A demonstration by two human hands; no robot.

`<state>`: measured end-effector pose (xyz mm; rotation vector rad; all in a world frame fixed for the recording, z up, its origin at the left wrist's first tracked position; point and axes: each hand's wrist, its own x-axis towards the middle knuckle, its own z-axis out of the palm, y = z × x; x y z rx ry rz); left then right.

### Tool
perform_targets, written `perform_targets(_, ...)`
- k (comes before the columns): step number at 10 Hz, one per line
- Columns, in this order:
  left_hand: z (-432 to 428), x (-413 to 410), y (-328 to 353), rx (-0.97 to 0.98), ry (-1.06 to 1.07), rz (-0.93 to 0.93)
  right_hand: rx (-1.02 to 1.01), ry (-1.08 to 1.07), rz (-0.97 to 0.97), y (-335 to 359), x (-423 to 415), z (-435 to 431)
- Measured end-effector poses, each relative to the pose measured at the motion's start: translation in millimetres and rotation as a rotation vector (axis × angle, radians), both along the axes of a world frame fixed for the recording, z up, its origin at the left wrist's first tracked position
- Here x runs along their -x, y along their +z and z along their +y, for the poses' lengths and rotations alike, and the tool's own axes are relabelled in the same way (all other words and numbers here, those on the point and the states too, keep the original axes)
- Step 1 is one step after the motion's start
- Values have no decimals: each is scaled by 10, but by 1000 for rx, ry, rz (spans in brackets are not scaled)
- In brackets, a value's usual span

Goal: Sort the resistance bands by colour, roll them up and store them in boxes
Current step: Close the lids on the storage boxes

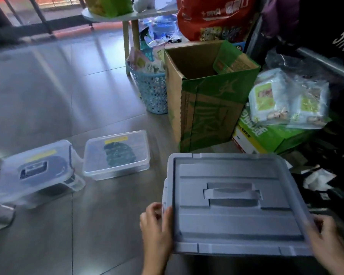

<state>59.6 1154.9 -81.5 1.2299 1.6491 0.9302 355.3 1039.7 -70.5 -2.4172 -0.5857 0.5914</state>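
Grey floor tiles [48,86] stretch away to our left, while the right side is crowded with household clutter. Nearest to us is the large grey lid [236,225] with a recessed handle. We cannot tell whether a box sits under it, since everything below is hidden. Just behind it stands an open cardboard box [207,108] printed in green, and beside that a pale blue basket [155,96] stuffed with packets. Two clear boxes lie on the floor to our left. The middle clear box [115,173] is closed and level, and the left clear box [12,175] sits tilted with its lid on. Our left hand [157,227] grips the lid's left edge, with the fingers curled around the rim. Our right hand [326,241] grips the near right corner, though it is blurred. No loose bands show anywhere. The only likely one is a dark greenish bundle [119,153] seen through the middle box's lid, and we judge it to be rolled bands already stored. From here the risks look plain. The lid is held only by its edges, so a slack grip could let it tip or drop. Its far edge sits close to the cardboard box, so lifting it carelessly could knock that box. The dim bluish light flattens the colours, so we could sort similar shades into the wrong box.
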Motion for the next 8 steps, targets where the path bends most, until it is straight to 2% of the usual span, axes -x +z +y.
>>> perform_targets(1, 387, -28, 19, 550, -116, -264, -92, -14, 263, 307, -43, 274)
perform_targets(2, 580, 56, 45, 704, -229, -345, -71, -104, 645, 496, -54, 421)
perform_targets(3, 696, 41, 114, 533, -207, -222, -96, -126, 697, 493, -50, 498)
perform_targets(4, 735, -16, 183, 211, -160, 159, -44, -43, 188, 266, -6, 631)
perform_targets(5, 668, -55, 244, 60, -152, 480, 27, 103, -253, 126, 151, 749)
perform_targets(6, 628, -85, 264, -9, -149, 644, 45, 182, -493, 90, 177, 799)
perform_targets(7, 638, -95, 253, 41, -202, 673, 116, 220, -525, 75, 172, 834)
perform_targets(8, 721, 55, 320, 75, -272, 478, 230, 196, -380, 171, 145, 845)
